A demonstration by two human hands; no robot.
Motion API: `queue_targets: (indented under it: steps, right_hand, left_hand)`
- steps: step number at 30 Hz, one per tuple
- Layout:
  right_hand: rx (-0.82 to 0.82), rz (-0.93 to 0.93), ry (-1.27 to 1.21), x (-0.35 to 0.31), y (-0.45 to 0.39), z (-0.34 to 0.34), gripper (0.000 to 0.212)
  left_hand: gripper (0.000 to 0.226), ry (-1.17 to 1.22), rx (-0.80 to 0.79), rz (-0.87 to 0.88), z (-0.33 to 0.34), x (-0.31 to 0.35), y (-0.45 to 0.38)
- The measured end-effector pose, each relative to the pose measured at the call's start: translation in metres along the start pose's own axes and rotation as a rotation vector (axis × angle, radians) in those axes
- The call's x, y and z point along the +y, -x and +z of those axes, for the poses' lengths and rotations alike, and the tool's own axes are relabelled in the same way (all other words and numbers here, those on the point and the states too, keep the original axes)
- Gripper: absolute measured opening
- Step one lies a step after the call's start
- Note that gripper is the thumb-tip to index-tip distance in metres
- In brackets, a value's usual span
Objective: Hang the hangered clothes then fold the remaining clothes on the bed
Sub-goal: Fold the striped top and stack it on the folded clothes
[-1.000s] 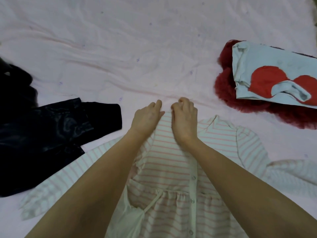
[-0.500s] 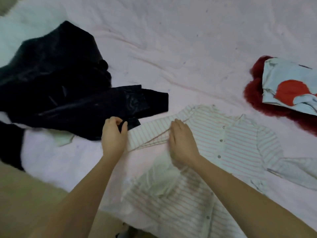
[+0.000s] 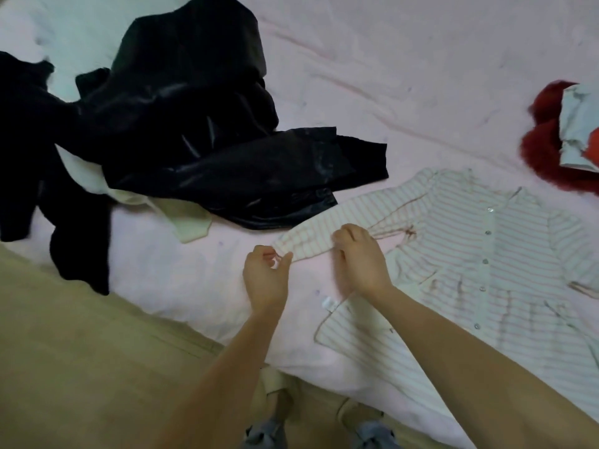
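— Pinching the cuff, is it? Which grip has the dress (image 3: 466, 270)?
— Both. The left hand (image 3: 265, 280) pinches the cuff end of the striped sleeve (image 3: 311, 241) between thumb and curled fingers; the right hand (image 3: 359, 260) lies just right of it, fingers curled down onto the same sleeve.
— And the dress itself?
— Spread flat on the pink bed (image 3: 389, 92), right of the right hand, button row up, its skirt running under the right forearm toward the bed's near edge.
— Any label on it?
— A small white tag (image 3: 328, 302) sits just below the right hand, at the skirt's edge. Too small to read; no writing legible anywhere.
— What lies beyond the hands?
— A black shiny jacket (image 3: 194, 124) is heaped up and left of the left hand, its hem touching the sleeve. A cream garment (image 3: 184, 218) pokes out beneath it, and a black cloth (image 3: 22, 140) hangs over the bed's edge farther left.
— And to the far right?
— A red fluffy piece (image 3: 544, 150) with a pale blue garment (image 3: 577, 124) on top, well apart from both hands.
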State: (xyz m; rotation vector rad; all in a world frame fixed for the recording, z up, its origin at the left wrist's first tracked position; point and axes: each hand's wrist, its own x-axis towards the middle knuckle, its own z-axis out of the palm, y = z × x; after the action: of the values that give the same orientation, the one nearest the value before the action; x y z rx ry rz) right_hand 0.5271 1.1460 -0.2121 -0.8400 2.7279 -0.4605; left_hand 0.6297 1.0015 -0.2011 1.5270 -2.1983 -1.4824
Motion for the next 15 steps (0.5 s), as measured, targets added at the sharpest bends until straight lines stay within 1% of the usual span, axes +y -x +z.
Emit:
queue_targets:
  steps: [4,7,10,13,15]
  right_hand:
    - [-0.061,0.005,0.097,-0.004,-0.017,-0.001,0.028]
    - [-0.084,-0.011,0.102,-0.006,-0.023,-0.002,0.026]
    - [-0.073,0.013,0.066,-0.01,-0.025,0.002,0.023]
    - [-0.073,0.028,0.057,-0.012,-0.025,0.001,0.025]
    - [-0.076,0.031,0.05,-0.012,-0.025,-0.001,0.025]
  left_hand:
    - [0.035,-0.073,-0.007,0.025,-0.006,-0.008,-0.004]
    - [0.028,-0.083,-0.003,0.119,-0.013,-0.011,-0.001]
    - [0.022,-0.032,-0.061,0.199,-0.015,-0.012,-0.003]
    - [0.035,-0.032,-0.111,0.249,-0.012,-0.01,-0.008]
    - [0.046,-0.009,-0.13,0.216,-0.011,-0.009,-0.01]
